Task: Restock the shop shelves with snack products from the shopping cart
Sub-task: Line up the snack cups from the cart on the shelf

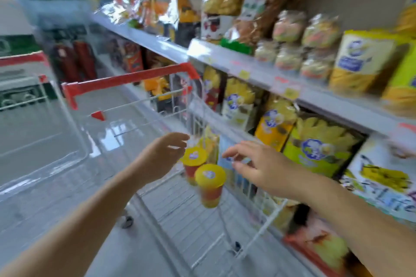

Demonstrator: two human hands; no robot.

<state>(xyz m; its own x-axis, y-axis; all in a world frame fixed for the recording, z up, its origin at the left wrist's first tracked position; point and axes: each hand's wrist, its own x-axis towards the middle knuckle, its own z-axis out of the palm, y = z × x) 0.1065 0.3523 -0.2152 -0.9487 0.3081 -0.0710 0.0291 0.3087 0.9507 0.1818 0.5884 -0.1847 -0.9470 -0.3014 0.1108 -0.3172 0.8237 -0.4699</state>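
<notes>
Reaching into the shopping cart for snacks

Both hands are hanging open, grasping nothing: the left hand just beside the farther cup, the right hand near the nearer cup. A hasty grab risks toppling one in the cart.

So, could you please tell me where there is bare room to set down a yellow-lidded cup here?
The white wire cart's floor is bare on the near side of the two yellow-lidded red cups. The grey upper shelf is crowded with clear jars, and yellow snack bags pack the space beneath it.
</notes>
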